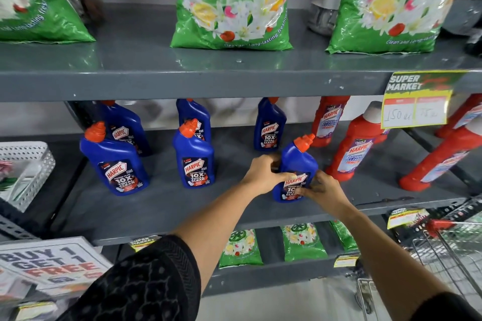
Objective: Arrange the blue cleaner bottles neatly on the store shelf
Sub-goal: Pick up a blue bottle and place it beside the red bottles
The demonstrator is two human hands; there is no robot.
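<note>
Several blue cleaner bottles with orange caps stand on the grey middle shelf (pixel 156 206). One pair stands at the left (pixel 114 161), one behind the other, and a second pair in the middle (pixel 194 161). A single bottle (pixel 270 125) stands at the back right. In front of it a blue bottle (pixel 298 161) stands near the shelf's front, tilted slightly right. My left hand (pixel 263 173) grips its left side and my right hand (pixel 322 190) holds its lower right side over the label.
Red cleaner bottles (pixel 354 148) stand just right of the held bottle, some leaning. Green detergent bags (pixel 232 2) fill the shelf above and the one below. A white perforated basket (pixel 28 167) sits at left, a wire trolley (pixel 453 250) at lower right, a price tag (pixel 417 101) overhead.
</note>
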